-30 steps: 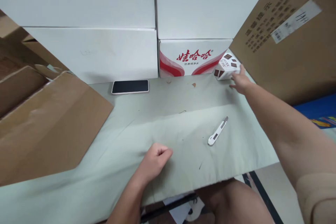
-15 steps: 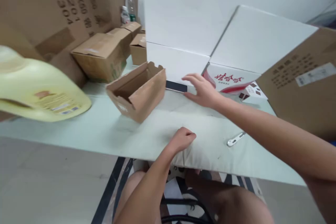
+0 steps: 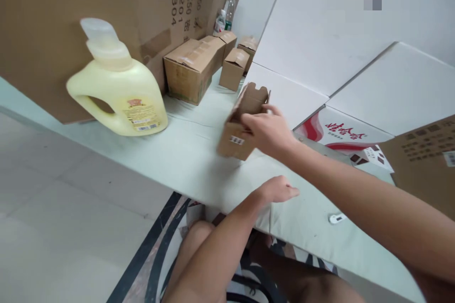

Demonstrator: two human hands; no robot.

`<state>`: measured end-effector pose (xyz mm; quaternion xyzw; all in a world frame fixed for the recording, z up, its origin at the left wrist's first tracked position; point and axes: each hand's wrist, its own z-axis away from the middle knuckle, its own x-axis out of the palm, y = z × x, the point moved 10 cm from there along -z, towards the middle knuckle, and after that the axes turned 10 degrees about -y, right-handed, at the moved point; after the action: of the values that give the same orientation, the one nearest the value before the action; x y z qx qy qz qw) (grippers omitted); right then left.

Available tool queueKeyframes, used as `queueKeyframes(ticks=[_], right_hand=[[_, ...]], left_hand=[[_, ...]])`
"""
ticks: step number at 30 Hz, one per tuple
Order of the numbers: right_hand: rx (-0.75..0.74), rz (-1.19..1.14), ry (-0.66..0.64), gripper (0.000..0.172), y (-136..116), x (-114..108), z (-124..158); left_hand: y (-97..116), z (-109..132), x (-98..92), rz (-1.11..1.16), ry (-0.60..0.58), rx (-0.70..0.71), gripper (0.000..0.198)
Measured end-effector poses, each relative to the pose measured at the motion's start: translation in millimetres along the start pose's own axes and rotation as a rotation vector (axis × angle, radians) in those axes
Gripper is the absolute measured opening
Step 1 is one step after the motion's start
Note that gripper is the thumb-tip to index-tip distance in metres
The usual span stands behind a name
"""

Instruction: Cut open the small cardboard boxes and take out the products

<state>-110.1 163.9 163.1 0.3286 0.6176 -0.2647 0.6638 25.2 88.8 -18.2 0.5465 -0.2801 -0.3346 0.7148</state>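
Observation:
My right hand [image 3: 268, 132] is closed round a small open brown carton [image 3: 241, 123] and holds it tilted over the pale green table [image 3: 185, 151]. Resting on the table's near edge is my left hand [image 3: 279, 190], loosely curled with nothing in it. A pale yellow jug with a clear cap [image 3: 115, 90] stands upright at the table's left end. A white box cutter [image 3: 337, 218] lies on the table below my right forearm.
A large brown cardboard sheet [image 3: 106, 4] leans behind the jug. Closed brown cartons [image 3: 192, 68] and two bottles [image 3: 225, 14] sit further back. White boxes [image 3: 355, 71], one with red print [image 3: 343, 132], and a small white patterned box [image 3: 371, 157] line the far side. Floor lies left.
The view has swung left. My right hand left the small patterned box, crossed the table and took hold of the open brown carton. My left hand stays at the near edge.

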Motion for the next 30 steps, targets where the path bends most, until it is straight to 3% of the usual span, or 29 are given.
queueKeyframes(ticks=[3, 6, 11, 14, 18, 20, 23, 26, 30], right_hand=[[0.128, -0.025, 0.168, 0.015, 66.8, -22.1, 69.6], [0.333, -0.062, 0.263, 0.02, 126.4, -41.8, 155.7], [0.616, -0.049, 0.52, 0.02, 177.3, -72.5, 318.8], [0.803, -0.031, 0.589, 0.015, 203.2, -67.9, 408.8], [1.104, -0.087, 0.562, 0.013, 253.2, -27.5, 503.3], [1.238, -0.139, 0.519, 0.01, 278.8, 2.9, 534.7], [1.342, -0.209, 0.477, 0.009, 309.5, 45.8, 557.1], [1.376, -0.26, 0.47, 0.01, 335.1, 76.6, 559.6], [1.394, -0.301, 0.481, 0.01, 368.8, 98.6, 551.4]], left_hand=[[-1.7, -1.8, 8.7, -0.072, -0.107, -0.053, 0.046], [-2.8, -2.6, 24.8, -0.12, -0.215, -0.064, 0.044], [-5.2, -10.6, 46.6, -0.169, -0.302, -0.054, 0.04], [-3.7, -16.7, 50.0, -0.17, -0.298, -0.045, 0.04], [-1.9, -24.6, 49.9, -0.192, -0.255, -0.08, 0.039], [-2.9, -29.2, 51.8, -0.215, -0.248, -0.119, 0.042], [-4.6, -37.5, 59.5, -0.233, -0.287, -0.161, 0.04], [-7.2, -45.3, 64.2, -0.25, -0.325, -0.186, 0.038], [-12.9, -49.6, 61.2, -0.264, -0.312, -0.215, 0.037]])
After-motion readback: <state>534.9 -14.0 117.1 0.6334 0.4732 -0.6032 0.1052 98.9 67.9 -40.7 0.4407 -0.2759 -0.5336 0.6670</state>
